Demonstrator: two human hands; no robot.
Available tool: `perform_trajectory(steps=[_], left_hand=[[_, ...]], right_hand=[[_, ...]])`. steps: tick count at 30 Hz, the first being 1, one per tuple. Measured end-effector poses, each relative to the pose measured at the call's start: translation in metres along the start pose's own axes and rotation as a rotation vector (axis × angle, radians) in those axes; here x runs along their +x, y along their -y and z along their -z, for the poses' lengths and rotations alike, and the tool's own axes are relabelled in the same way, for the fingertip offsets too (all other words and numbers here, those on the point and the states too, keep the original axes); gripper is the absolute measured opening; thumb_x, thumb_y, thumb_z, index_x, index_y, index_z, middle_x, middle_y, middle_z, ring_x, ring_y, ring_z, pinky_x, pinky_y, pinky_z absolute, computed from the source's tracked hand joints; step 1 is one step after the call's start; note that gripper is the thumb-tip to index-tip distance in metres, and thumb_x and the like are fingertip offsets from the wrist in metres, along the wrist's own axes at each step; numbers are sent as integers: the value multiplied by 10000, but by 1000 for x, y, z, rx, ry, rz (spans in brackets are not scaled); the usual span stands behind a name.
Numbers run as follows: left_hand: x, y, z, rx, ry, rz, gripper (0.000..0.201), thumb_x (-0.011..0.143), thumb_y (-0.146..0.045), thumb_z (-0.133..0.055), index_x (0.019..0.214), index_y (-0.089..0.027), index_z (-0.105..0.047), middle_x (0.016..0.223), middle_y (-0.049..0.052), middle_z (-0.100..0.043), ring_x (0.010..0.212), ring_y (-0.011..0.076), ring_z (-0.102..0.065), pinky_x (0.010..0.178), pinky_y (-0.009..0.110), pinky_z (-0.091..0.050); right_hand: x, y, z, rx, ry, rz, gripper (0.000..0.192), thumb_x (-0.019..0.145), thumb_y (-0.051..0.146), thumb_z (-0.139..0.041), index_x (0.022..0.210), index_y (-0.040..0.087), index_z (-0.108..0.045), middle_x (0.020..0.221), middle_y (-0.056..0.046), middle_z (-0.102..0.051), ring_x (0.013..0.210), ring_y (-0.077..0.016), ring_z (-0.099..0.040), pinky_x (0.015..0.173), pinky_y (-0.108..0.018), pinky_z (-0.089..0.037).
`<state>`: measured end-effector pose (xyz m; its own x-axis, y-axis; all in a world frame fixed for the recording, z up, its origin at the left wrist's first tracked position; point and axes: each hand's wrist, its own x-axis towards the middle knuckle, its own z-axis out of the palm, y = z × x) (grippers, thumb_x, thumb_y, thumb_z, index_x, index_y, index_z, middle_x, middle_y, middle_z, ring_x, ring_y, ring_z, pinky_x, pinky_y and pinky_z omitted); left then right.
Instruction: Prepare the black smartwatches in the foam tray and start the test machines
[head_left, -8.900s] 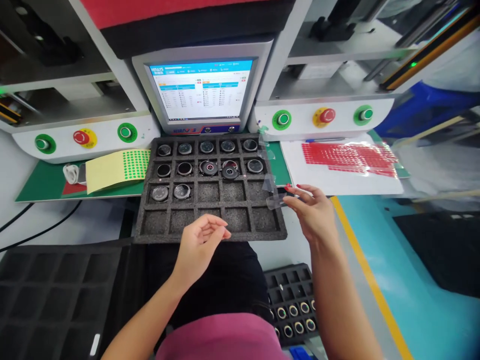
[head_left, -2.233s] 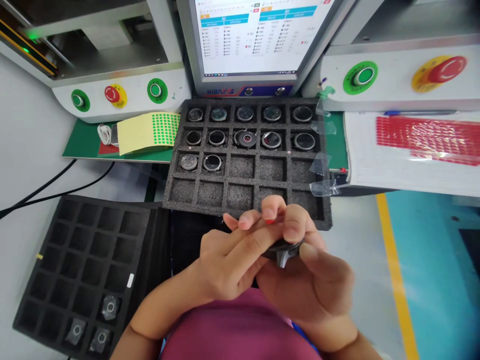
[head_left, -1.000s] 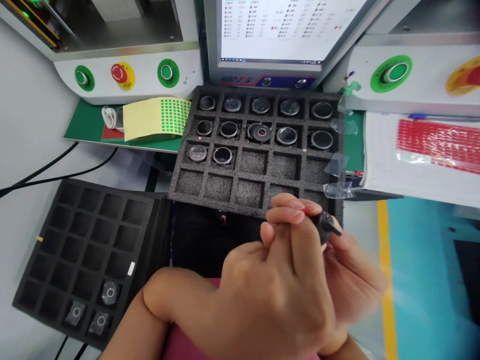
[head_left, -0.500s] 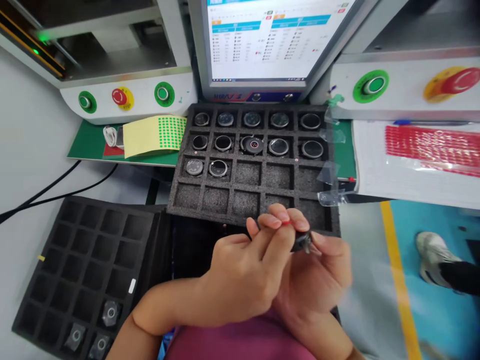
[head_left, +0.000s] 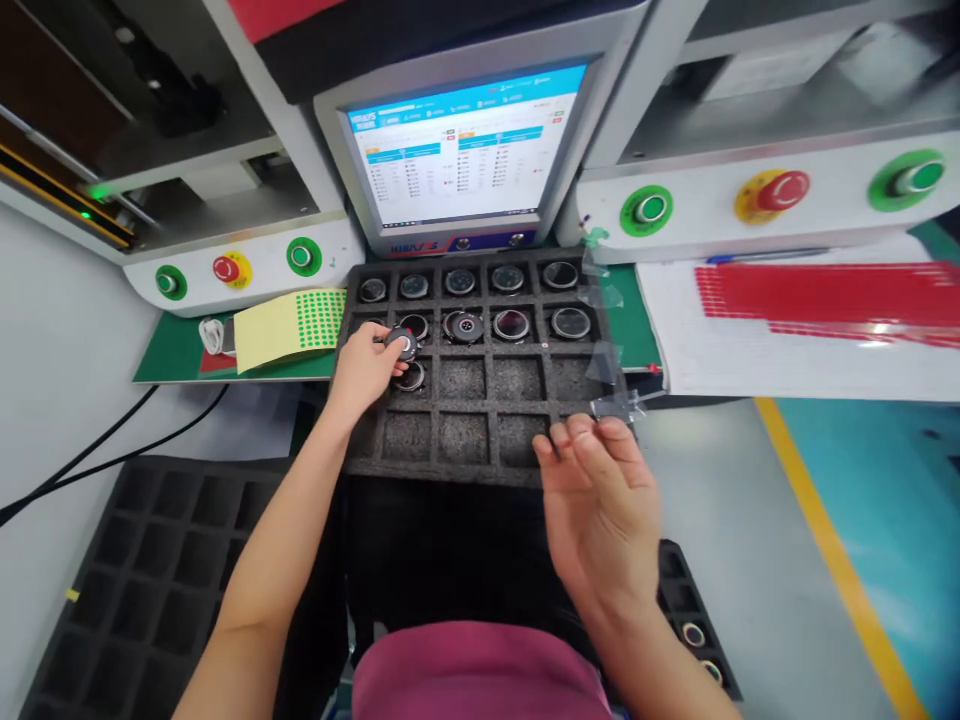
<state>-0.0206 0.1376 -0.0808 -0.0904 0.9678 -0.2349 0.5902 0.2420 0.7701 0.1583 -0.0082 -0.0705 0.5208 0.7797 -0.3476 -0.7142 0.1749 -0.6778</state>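
My left hand (head_left: 361, 372) pinches a round dark smartwatch body (head_left: 403, 344), its back with a pale central ring facing up. It is over the left part of the black foam tray (head_left: 442, 466), covering some pockets. Round watch bodies such as this one (head_left: 570, 323) fill the back rows; a single one (head_left: 466, 326) lies with its sensor back up. Just below the held piece, another watch body (head_left: 410, 377) sits in the third row. My right hand (head_left: 604, 510) is raised near the tray's front right corner, palm up, fingers curled together; whatever they may hold is hidden.
Behind the tray stands a monitor (head_left: 465, 150), between machines with green buttons (head_left: 650, 209) and red stop buttons (head_left: 784, 190). A yellow sheet of green dots (head_left: 274, 330) lies left; red sticker sheets (head_left: 825, 300) and a pen (head_left: 765, 256) lie right. Clear tape (head_left: 604, 365) hangs along the tray's right edge. Another foam tray (head_left: 139, 585) is lower left.
My hands were together in front of the tray around a dark watch piece. They have parted: the left has carried a watch body forward and left over the tray. The view has shifted.
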Motion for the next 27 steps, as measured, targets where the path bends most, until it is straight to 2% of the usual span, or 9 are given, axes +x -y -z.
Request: perform_trajectory(steps=[4, 7, 10, 12, 15, 17, 21, 24, 27], left_hand=[[11, 0, 2, 88, 53, 16, 115, 874, -217, -626, 791, -178, -556, 622, -2, -640, 542, 169, -683, 541, 260, -540], [7, -3, 7, 238, -11, -29, 99, 854, -255, -662, 824, -169, -623, 667, 27, -645, 612, 207, -685, 614, 315, -547], [-4, -10, 7, 382, -149, -137, 142, 856, -226, -663, 974, -148, -662, 1037, 124, -678, 932, 269, -686, 865, 397, -519], [-12, -18, 1, 426, -175, -220, 163, 899, -216, -610, 1043, -163, -664, 1188, 119, -642, 984, 244, -667, 943, 393, -479], [-18, -30, -16, 442, -66, -317, 126, 937, -262, -585, 962, -196, -690, 1051, 40, -705, 878, 178, -679, 894, 309, -489], [-15, -36, -30, 454, -5, -338, 141, 929, -302, -617, 976, -191, -690, 1032, 35, -720, 894, 174, -685, 868, 284, -495], [-1, -43, -51, 497, -11, -276, 248, 862, -368, -704, 1000, -163, -683, 1107, 102, -705, 1027, 252, -674, 888, 338, -499], [8, -46, -59, 494, -22, -230, 271, 799, -357, -760, 980, -173, -675, 1089, 109, -713, 1054, 286, -670, 877, 362, -505], [10, -48, -62, 461, -13, -243, 246, 764, -273, -777, 959, -173, -664, 1038, 104, -729, 1023, 287, -679, 860, 361, -506]], right_hand=[[-3, 2, 0, -15, 6, -3, 280, 582, 216, -919, 738, 215, -686, 694, 55, -668, 641, -62, -615, 673, -193, -529], [-4, 3, 1, -27, 5, -13, 292, 565, 224, -927, 729, 215, -686, 659, 57, -657, 625, -68, -610, 664, -201, -523], [-3, 3, 1, -45, -5, -25, 313, 539, 233, -936, 731, 213, -689, 643, 52, -659, 614, -76, -609, 648, -206, -511], [-3, 2, 1, -62, -6, -22, 315, 534, 240, -936, 727, 211, -690, 652, 44, -668, 620, -82, -613, 645, -210, -504], [-3, 0, 1, -80, 14, 2, 297, 554, 236, -923, 722, 212, -680, 694, 39, -674, 659, -86, -616, 664, -217, -500], [-3, -1, 2, -85, 25, 28, 286, 575, 228, -911, 722, 212, -666, 715, 42, -666, 684, -85, -610, 689, -224, -501], [-4, -1, 7, -111, 30, 68, 286, 606, 235, -895, 721, 208, -634, 717, 49, -643, 696, -85, -598, 709, -235, -496], [-3, 0, 11, -125, 45, 84, 285, 626, 238, -887, 739, 206, -628, 722, 47, -640, 705, -86, -597, 706, -234, -487], [-4, 1, 12, -135, 72, 96, 284, 633, 235, -885, 750, 207, -628, 713, 45, -642, 708, -89, -604, 712, -236, -489]])
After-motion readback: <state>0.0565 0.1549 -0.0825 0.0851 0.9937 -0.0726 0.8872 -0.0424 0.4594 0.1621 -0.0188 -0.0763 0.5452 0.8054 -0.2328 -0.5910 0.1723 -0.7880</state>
